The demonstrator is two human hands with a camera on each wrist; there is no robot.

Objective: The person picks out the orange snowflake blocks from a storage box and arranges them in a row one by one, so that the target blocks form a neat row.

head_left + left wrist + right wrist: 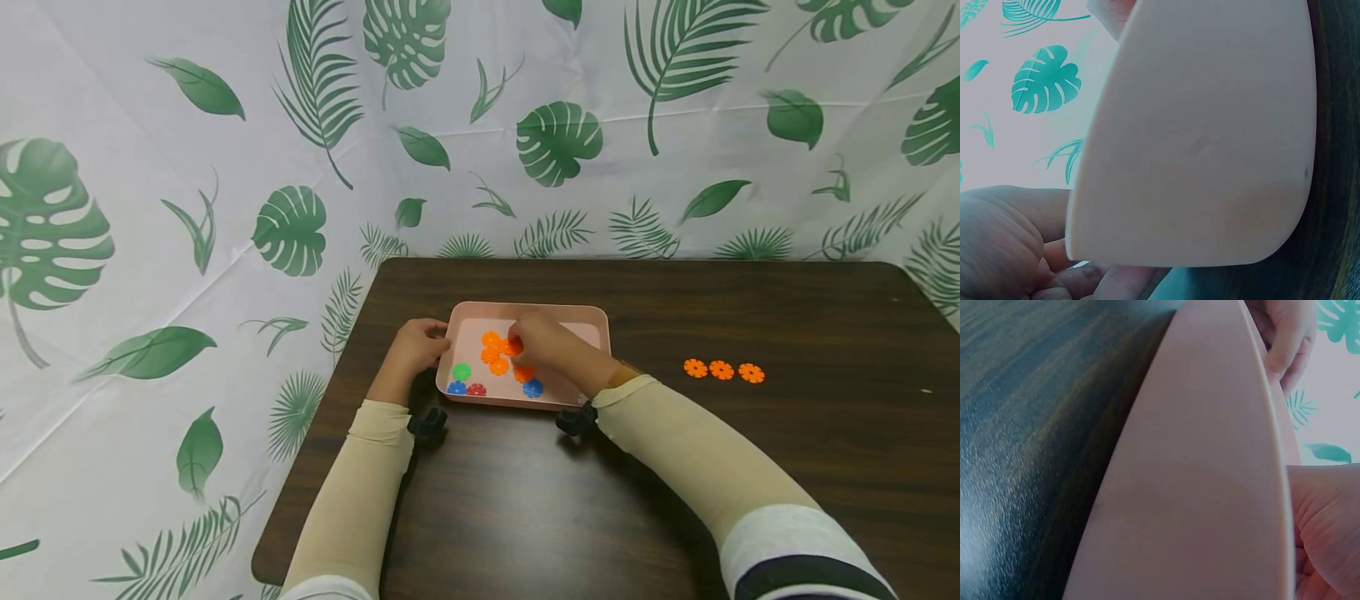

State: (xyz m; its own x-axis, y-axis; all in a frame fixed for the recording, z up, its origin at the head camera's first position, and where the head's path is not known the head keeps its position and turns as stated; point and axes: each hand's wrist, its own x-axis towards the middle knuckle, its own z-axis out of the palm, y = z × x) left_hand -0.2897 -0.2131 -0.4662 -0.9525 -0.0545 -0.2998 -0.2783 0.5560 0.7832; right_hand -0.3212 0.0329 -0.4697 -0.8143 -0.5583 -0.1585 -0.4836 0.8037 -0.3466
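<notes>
Your left hand (420, 343) grips the left end of the pink tray (592, 335), curled at its rim. Your right hand (551, 340) reaches inside the tray, fingers curled down at the cluster of notched orange discs (490, 355); you cannot tell whether they pinch one. A green disc (461, 372), a blue disc (457, 388) and a red disc (476, 389) lie toward the tray's near left corner. Right of the tray, three notched orange discs (722, 370) form a row on the dark wooden table (525, 483).
</notes>
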